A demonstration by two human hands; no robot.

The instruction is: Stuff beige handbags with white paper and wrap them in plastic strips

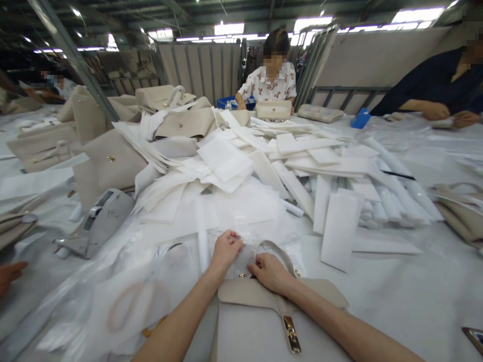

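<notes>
A beige handbag (249, 327) with a gold clasp (292, 334) lies in front of me, its flap at the far end. Its handle (279, 251) arches up behind my right hand (272, 273). A translucent wrapping sheet (243, 254) spans the space between my hands, beside the handle. My left hand (227, 250) pinches this sheet on its left side, above the table. The right hand rests over the flap, fingers curled in at the sheet's near edge; its fingertips are partly hidden. Scissors (138, 304) with orange handles show through plastic on my left.
White paper sheets and padding strips (226, 161) pile up ahead, with white rolls (392, 203) at right. Beige handbags (109, 161) are stacked at left near a slanted metal post (75, 58). A grey tape dispenser (109, 216) stands nearby. Co-workers sit opposite; another hand (11, 276) enters at left.
</notes>
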